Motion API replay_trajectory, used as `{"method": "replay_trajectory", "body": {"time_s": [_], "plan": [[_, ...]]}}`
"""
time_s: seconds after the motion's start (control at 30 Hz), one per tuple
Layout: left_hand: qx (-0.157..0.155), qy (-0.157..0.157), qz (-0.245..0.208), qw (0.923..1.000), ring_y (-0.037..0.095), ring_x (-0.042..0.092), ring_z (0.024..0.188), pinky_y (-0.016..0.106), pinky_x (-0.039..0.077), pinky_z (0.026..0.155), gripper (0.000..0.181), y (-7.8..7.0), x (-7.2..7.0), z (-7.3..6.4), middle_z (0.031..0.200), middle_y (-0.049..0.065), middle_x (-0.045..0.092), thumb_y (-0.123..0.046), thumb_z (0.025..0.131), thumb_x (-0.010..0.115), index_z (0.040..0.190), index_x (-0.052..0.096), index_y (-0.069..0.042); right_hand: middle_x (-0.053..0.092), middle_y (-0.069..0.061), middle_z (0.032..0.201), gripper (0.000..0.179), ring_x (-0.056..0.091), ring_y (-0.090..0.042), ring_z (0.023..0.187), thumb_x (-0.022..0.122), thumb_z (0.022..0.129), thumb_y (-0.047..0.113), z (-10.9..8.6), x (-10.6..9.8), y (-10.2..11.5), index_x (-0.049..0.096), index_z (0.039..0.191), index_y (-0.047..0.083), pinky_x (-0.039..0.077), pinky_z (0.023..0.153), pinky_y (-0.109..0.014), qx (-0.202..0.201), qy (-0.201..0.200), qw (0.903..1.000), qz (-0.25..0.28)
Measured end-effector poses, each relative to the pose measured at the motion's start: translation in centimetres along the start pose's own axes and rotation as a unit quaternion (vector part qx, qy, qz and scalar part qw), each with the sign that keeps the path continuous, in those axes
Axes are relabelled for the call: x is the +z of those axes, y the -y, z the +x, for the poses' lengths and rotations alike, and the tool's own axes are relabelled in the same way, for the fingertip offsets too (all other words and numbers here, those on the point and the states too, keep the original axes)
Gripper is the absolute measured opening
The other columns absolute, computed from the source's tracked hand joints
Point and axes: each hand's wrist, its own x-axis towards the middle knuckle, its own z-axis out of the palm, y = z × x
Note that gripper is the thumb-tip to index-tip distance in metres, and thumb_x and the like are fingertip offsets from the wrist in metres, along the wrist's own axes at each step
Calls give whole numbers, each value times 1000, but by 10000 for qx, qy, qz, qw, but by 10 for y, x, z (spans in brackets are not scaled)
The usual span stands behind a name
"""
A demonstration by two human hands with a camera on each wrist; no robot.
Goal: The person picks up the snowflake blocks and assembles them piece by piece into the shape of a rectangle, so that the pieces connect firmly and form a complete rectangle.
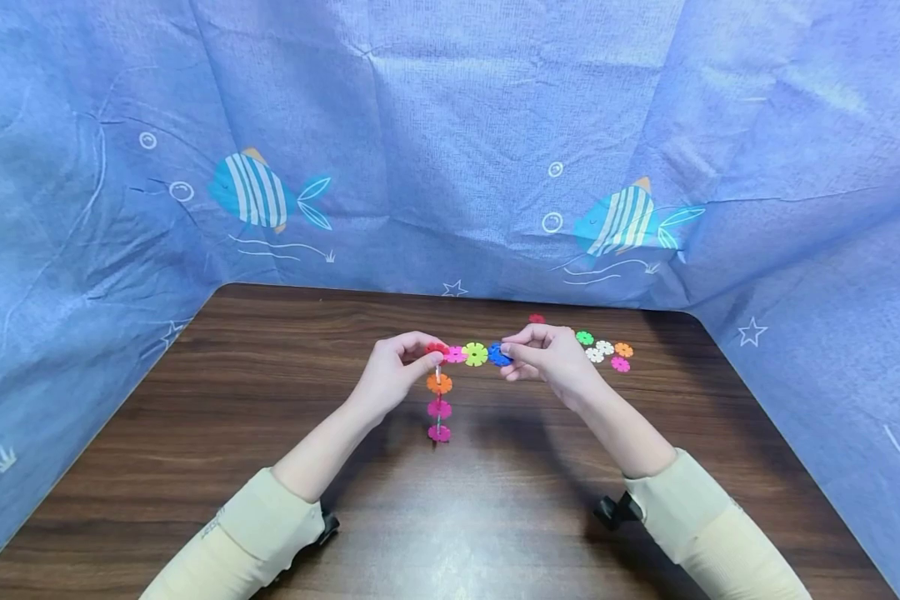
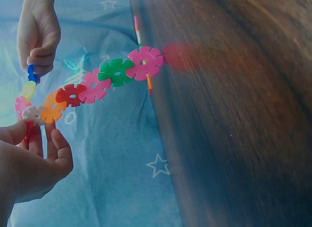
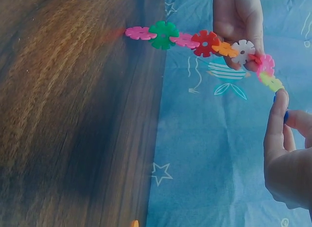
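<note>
A chain of notched plastic flower discs hangs between both hands above the table. My left hand (image 1: pixel 384 372) pinches the red disc (image 1: pixel 436 347) at its corner between thumb and fingers. From there a pink disc (image 1: pixel 456 355) and a yellow-green disc (image 1: pixel 476 354) run sideways to a blue disc (image 1: pixel 497 356), which my right hand (image 1: pixel 558 363) pinches at the end. Below the left hand drops a column: white (image 3: pixel 243 52), orange (image 1: pixel 439 383), red (image 3: pixel 204 44), pink, green (image 2: pixel 116 72) and a pink disc (image 2: pixel 145 63) lowest. Whether its lower end touches the table cannot be told.
Loose discs lie on the brown wooden table (image 1: pixel 270 392) behind and right of my right hand, among them green (image 1: pixel 585 337), white (image 1: pixel 604 347), orange (image 1: pixel 624 350) and pink (image 1: pixel 620 364). A blue fish-printed cloth (image 1: pixel 450 167) hangs behind the table and at both sides.
</note>
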Motion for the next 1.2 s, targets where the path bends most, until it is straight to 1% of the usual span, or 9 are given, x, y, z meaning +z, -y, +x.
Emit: {"method": "replay_trajectory", "body": {"time_s": [0.2, 0.3, 0.4, 0.53, 0.63, 0.7, 0.87, 0.97, 1.2], "plan": [[8, 44, 63, 10000, 18, 60, 72, 20, 47, 65, 16, -23, 0, -9, 91, 28, 65, -2, 88, 64, 102, 66, 6, 70, -11, 83, 9, 69, -17, 63, 60, 88, -2, -1, 3, 2, 61, 95, -7, 57, 67, -33, 66, 44, 10000, -53], [-32, 73, 30, 10000, 17, 60, 73, 21, 48, 65, 17, -24, 0, -9, 92, 27, 66, -3, 88, 64, 102, 66, 5, 70, -11, 82, 11, 69, -17, 64, 61, 88, -1, -2, 4, 2, 60, 97, -9, 57, 68, -34, 122, 33, 9999, -75], [-44, 164, -81, 9998, 16, 60, 74, 24, 49, 67, 18, -9, 0, -5, 91, 20, 67, -7, 88, 65, 104, 67, 0, 70, -10, 83, 10, 69, -17, 64, 60, 89, -1, -2, 6, 3, 60, 96, -8, 57, 68, -33, 154, 0, 9999, -61], [-54, 364, -315, 9988, 13, 57, 73, 25, 48, 65, 19, 7, 2, 1, 89, 7, 68, -12, 90, 63, 108, 68, -6, 69, -10, 84, 6, 69, -17, 66, 59, 90, -1, -3, 6, 3, 60, 94, -4, 57, 68, -33, 157, -1, 9999, -7], [-99, 450, -423, 9980, 13, 55, 71, 22, 44, 60, 19, 5, 4, 2, 89, 4, 67, -11, 93, 59, 108, 68, -5, 69, -10, 86, 5, 69, -18, 67, 60, 89, 1, -3, 6, 2, 60, 93, -3, 57, 69, -33, 159, -26, 9999, 62], [-149, 456, -389, 9981, 13, 53, 71, 22, 44, 61, 19, 3, 6, 3, 90, 5, 66, -9, 94, 55, 108, 67, -4, 69, -10, 86, 6, 69, -18, 67, 61, 89, 2, -3, 6, 1, 60, 93, -3, 57, 70, -33, 157, -47, 9998, 104], [-527, 330, -293, 9976, 15, 46, 65, 24, 40, 60, 25, -1, 11, 3, 80, 1, 58, -7, 94, 45, 105, 68, -7, 69, -10, 88, 6, 69, -18, 68, 61, 90, 2, -3, 8, -2, 59, 93, -2, 56, 71, -35, 170, -34, 9998, 140], [-645, 258, -332, 9970, 15, 42, 60, 24, 38, 57, 23, -1, 13, 3, 76, 2, 54, -11, 95, 46, 105, 67, -7, 69, -9, 86, 5, 69, -18, 69, 60, 90, 2, -3, 10, -3, 60, 93, -2, 56, 72, -36, 181, 31, 9998, 117], [-227, 213, -199, 9993, 11, 59, 77, 21, 47, 65, 15, 1, 17, 4, 89, 15, 66, -14, 91, 63, 102, 65, -4, 69, -10, 84, 5, 69, -18, 68, 60, 90, 1, -4, 14, -3, 60, 93, -3, 56, 73, -37, 192, 50, 9996, 186]]}}
